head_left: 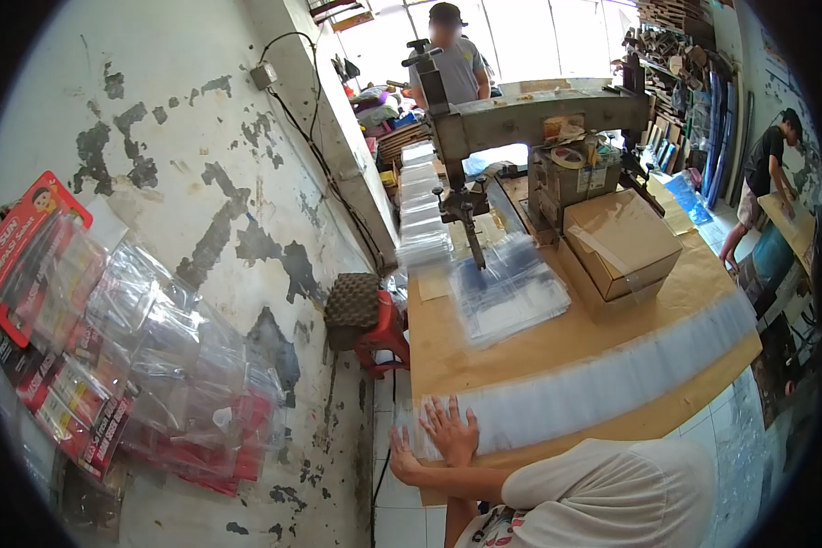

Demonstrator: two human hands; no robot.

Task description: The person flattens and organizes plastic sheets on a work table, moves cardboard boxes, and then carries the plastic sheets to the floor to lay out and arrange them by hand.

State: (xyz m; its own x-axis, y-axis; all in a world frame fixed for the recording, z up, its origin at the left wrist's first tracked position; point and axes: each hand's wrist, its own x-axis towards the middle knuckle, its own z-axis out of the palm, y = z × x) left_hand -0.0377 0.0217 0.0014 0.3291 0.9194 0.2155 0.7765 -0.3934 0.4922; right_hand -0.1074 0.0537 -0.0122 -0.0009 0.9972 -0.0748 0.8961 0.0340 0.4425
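Spreading 1 hand [449, 434] flat on the row of plastic sheets [612, 379] along the surface [594, 336], with the other hand [405, 462] uncurled at its end, I judged light, even pressure best against skewing.

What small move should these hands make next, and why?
Probably nudge the row of translucent sheets inward from its end: one hand lies spread on it, the other hand sits at that end, and the sheets are fanned out lengthwise.

Red stool [385, 342] near peeling wall [178, 155]; plastic packaging [183, 338] hung left; wood pieces [674, 50] piled at back.
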